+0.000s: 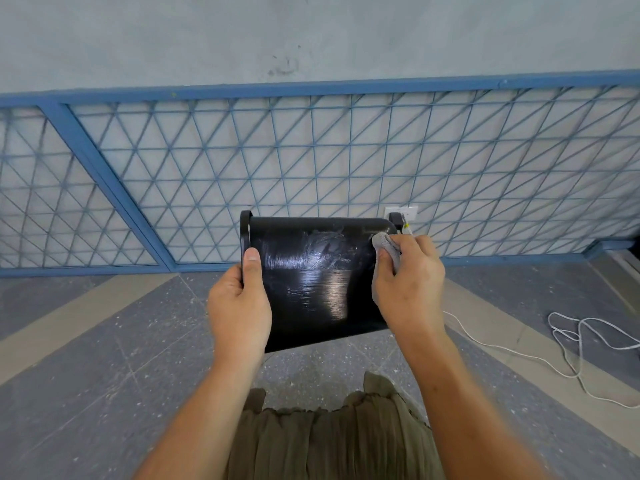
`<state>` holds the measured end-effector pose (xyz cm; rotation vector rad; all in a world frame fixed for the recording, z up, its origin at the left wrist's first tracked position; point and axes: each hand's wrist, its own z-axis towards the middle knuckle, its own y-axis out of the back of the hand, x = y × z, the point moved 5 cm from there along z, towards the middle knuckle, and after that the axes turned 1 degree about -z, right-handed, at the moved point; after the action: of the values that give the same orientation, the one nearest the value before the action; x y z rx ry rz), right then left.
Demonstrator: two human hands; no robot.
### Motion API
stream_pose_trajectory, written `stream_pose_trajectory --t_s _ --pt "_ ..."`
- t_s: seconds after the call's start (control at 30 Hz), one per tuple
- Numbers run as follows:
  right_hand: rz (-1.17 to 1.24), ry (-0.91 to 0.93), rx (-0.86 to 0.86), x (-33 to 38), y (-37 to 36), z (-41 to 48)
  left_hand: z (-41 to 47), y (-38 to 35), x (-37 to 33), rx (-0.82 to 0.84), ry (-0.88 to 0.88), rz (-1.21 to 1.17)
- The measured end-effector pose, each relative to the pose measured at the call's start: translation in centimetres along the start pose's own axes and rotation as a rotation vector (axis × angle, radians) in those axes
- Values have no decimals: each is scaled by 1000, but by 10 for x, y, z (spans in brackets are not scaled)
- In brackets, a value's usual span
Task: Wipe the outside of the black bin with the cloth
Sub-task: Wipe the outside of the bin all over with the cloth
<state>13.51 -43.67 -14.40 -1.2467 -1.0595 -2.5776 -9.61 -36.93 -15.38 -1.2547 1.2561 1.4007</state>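
Up off the floor, held sideways in front of the person, the black bin (311,282) was gripped by the left hand (239,306) at its rim. The right hand (408,285) pinched the cloth (386,245) against the bin's upper right corner, so wiping looked mid-way. I'd guess the next stroke needed turning it, and no readable labels anywhere.

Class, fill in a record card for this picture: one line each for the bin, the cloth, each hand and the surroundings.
bin: black bin held up above the floor, turned on its side, rim to the left; streaks on its glossy face
cloth: grey cloth against the bin's upper right corner
support: left hand grips the rim end, thumb on the outer face
wiping: right hand holds the cloth
surroundings: blue mesh railing behind; white cable lying on the floor at right
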Motion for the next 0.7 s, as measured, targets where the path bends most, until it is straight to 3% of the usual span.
stream_pose_trajectory --t_s 0.53,0.7 --pt "55 140 176 39 -20 -38 4 4 4 -41 -37 -50" --pt "132 50 27 41 13 -11 8 11 -1 -30 -31 -75"
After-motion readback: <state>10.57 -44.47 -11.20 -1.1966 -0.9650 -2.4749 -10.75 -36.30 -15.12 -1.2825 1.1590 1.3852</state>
